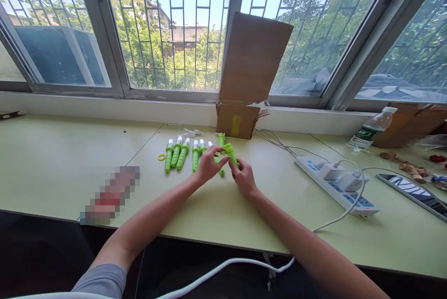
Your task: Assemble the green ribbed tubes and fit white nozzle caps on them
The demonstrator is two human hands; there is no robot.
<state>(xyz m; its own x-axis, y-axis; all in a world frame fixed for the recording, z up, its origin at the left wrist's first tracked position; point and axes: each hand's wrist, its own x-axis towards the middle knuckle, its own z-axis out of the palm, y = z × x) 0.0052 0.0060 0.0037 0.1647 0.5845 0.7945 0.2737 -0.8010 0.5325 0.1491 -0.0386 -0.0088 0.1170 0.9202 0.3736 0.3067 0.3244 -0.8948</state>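
In my right hand (243,179) is a bright green plastic handle (229,151) with a wider ribbed top, tilted up and to the left. My left hand (209,166) has its thumb and index finger at that top; the exact contact is too small to tell. Several similar green handles with white tips (183,154) lie to the left, some partly behind my left hand. Just behind the held one, another green handle (221,139) lies pointing at the box. A yellow ring (161,157) and some small clear plastic pieces (193,132) are near the row.
An open cardboard box (237,119) stands against the window sill. To the right are a power strip (337,187) with plugged chargers and cables, a water bottle (372,129), a phone (414,192) and wooden pieces (405,166). A blurred patch (110,196) covers something at the left front edge.
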